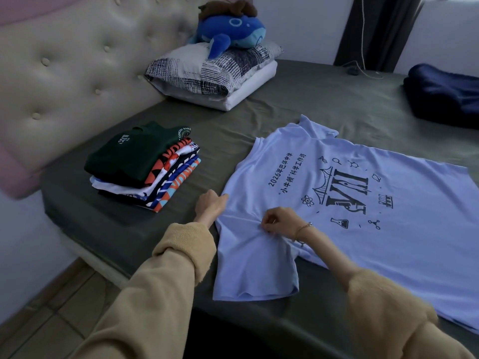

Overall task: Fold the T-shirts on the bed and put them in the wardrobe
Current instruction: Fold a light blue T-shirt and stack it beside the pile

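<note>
The pale blue T-shirt [363, 224], spread near the bed's [324, 99] front edge, carried black print: "2026年巴华中学" in one line and "小牛顿 科学工作坊" in the next, beside a large "VII" ringed by small science signs such as an atom, a flask and a magnifier. On the stack of folded T-shirts [145, 167] toward the bed's left edge by the headboard, the dark green top shirt [129, 154] bore the white curved words "CONCERT BAND"; its small white logo and the orange lettering on the shirts beneath were too partial to read.
</note>
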Tool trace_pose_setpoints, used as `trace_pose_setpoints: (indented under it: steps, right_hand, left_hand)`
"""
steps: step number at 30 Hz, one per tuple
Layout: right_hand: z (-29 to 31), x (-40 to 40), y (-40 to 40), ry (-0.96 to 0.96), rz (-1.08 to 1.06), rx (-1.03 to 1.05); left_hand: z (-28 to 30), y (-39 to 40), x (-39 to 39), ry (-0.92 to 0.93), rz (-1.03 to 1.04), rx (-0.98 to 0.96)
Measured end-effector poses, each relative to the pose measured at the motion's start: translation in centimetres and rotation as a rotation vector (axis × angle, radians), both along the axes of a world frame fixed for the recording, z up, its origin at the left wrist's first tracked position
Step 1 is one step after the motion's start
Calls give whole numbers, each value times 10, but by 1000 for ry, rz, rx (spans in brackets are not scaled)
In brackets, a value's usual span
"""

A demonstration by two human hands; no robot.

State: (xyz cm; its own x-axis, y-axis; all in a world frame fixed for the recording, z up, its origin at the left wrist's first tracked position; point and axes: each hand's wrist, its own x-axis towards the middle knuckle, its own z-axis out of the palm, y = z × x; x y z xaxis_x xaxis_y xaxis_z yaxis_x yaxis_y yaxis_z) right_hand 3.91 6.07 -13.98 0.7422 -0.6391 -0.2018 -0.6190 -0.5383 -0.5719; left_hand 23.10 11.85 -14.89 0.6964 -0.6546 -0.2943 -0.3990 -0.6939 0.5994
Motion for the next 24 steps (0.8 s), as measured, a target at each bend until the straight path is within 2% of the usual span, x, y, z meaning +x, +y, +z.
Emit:
trace_pose_setpoints:
  steps: [7, 10, 14, 17, 21, 24]
  right_hand:
    - [7, 38, -106, 147, -72, -134]
    - [4, 63, -157, 154, -123, -183]
    - [-3, 97, -217, 92, -181, -258]
    - [-4, 123, -256, -6, -184, -414]
    - [-8, 151, -287, 178, -35, -402]
    - [-10, 167, -298, 230, 3, -492]
  left_hand:
    - [1, -58, 32, 64, -170, 6]
    - [-3, -89, 51, 87, -208, -1]
    - [-2, -116, 74, 416, -312, -69]
    - [-5, -116, 90, 536, -374, -67]
    - [-19, -111, 108, 670, -383, -132]
    - [-26, -113, 113, 715, -354, -197]
